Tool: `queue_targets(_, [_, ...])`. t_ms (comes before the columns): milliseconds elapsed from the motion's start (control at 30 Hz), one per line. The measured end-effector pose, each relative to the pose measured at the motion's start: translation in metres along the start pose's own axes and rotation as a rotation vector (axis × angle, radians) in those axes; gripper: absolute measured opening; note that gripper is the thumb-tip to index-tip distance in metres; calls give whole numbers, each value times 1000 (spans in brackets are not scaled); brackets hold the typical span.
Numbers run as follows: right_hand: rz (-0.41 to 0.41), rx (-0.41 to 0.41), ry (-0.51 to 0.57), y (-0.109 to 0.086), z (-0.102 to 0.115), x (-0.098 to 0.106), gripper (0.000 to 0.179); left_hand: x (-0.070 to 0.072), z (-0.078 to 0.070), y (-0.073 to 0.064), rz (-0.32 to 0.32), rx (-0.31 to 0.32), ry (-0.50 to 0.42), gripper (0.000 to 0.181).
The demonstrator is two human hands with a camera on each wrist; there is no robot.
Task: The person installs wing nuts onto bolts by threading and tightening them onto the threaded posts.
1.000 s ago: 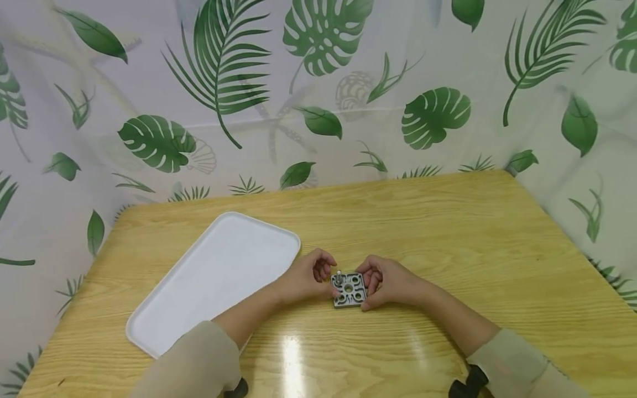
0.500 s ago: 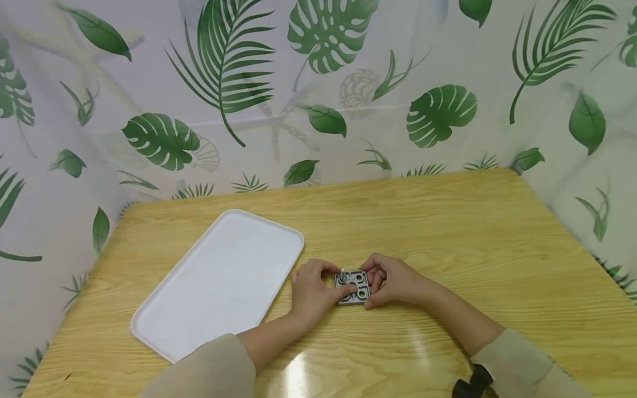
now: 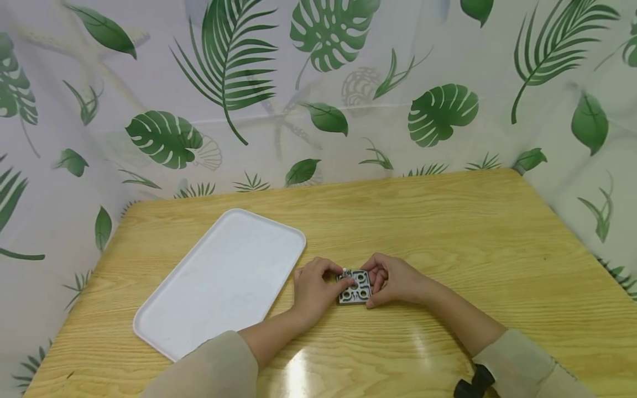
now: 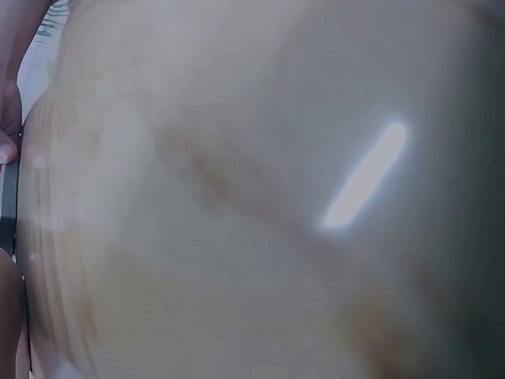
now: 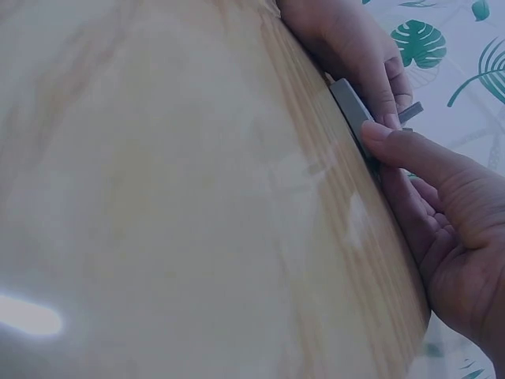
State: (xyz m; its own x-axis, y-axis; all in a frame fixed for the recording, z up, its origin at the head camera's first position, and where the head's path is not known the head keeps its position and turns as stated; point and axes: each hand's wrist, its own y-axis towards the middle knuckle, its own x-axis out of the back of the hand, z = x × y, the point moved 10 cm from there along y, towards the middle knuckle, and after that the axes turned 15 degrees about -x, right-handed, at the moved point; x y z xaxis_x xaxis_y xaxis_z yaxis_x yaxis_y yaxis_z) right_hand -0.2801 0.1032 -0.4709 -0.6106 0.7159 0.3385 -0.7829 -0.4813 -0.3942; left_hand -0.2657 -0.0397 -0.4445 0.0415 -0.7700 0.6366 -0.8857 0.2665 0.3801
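A square grey metal plate with several round holes and raised ribs lies near the middle of the table. A short silver bolt stands up at its far left corner. My left hand reaches in from the left and pinches this bolt between thumb and forefinger, the thumb crossing over the plate. My right hand grips the plate's right edge, thumb at the near corner and fingers curled at the far side. From the right wrist, the plate shows edge-on, with the bolt rising past the left fingers.
A white rectangular tray with a raised rim lies slanted on the wooden table, left of the hands. Behind the table hangs a leaf-patterned cloth. A black device sits at the right sleeve.
My left hand has moved right and closed its thumb and forefinger at the bolt, its thumb now over the plate. My right hand keeps its grip on the plate's edge.
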Motion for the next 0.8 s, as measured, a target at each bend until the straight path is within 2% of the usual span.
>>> queue_targets(133, [7,1,5,0,-1,0,62,-4,5,4,59,-3,-36,25])
queue_targets(267, [5,-2,4,1,-3,0,62,-9,8,15,192,-55,-100,21])
queue_targets(400, [-1,-3,7,1,-1,1,62,-20,11,28,409,-97,-222,16])
queue_targets(600, [5,-6,8,-1,2,2,62,-39,8,39,771,-101,-370,13])
queue_targets(733, [12,-15,4,-1,2,1,62,-49,2,43,989,-130,-401,16])
queue_targets(800, [14,-16,1,0,3,1,62,-53,0,45,1072,-149,-399,16])
